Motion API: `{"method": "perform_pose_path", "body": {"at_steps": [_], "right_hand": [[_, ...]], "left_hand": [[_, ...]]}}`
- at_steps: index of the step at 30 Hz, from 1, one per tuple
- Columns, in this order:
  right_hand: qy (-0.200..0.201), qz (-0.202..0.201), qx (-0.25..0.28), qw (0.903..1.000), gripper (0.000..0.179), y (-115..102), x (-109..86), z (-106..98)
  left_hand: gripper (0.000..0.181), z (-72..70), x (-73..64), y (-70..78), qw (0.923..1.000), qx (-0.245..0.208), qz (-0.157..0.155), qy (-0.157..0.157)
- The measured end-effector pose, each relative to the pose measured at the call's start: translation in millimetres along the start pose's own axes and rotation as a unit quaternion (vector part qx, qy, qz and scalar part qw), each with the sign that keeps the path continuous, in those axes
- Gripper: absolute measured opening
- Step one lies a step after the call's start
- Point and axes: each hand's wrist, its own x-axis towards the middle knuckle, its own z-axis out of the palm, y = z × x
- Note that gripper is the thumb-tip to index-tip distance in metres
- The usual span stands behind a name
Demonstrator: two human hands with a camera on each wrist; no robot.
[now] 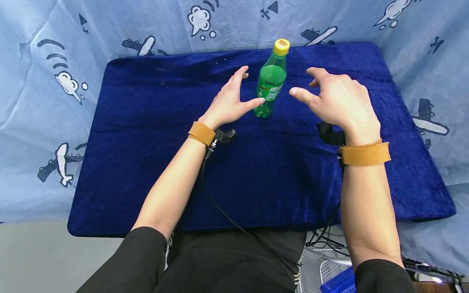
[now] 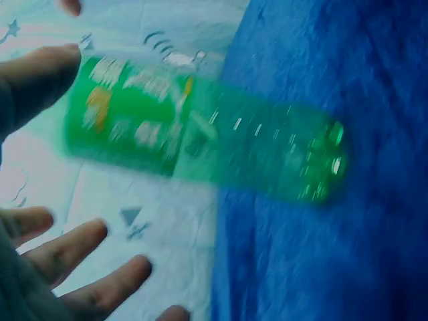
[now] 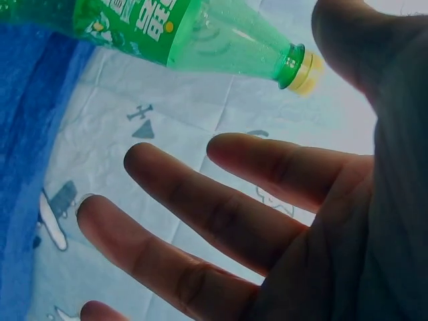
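A green plastic bottle (image 1: 272, 79) with a yellow cap (image 1: 281, 47) and a green printed label stands on the dark blue cloth, between the two hands. My left hand (image 1: 229, 99) is beside it on the left, fingers spread and thumb stretched toward the label. In the left wrist view that thumb (image 2: 40, 77) overlaps the edge of the blurred bottle (image 2: 200, 134). On the other side, my right hand (image 1: 338, 97) is apart from the bottle, with its fingers loosely extended. Spread fingers (image 3: 214, 214) show below the bottle (image 3: 200, 33) in the right wrist view, holding nothing.
The blue cloth (image 1: 139, 162) covers a table with rounded corners. Behind and beside it hangs a light blue curtain (image 1: 234, 24) with airplane and cloud prints. A black cable (image 1: 227, 215) runs from the left wrist band across the cloth. Below the table's front right is a blue item (image 1: 338, 280).
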Motion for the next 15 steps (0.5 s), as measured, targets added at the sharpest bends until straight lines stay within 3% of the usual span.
{"method": "perform_pose_path", "body": {"at_steps": [7, 15], "right_hand": [[-0.003, 0.000, 0.006, 1.0000, 0.087, 2, -3.3, 3], [0.004, 0.015, -0.002, 0.9999, 0.087, 15, -7.6, -4]], "left_hand": [[0.116, 32.3, 16.0, 1.2, 0.9956, -0.080, 0.011, 0.048], [0.113, 37.0, 29.5, 0.6, 0.9944, -0.083, 0.017, 0.063]]}}
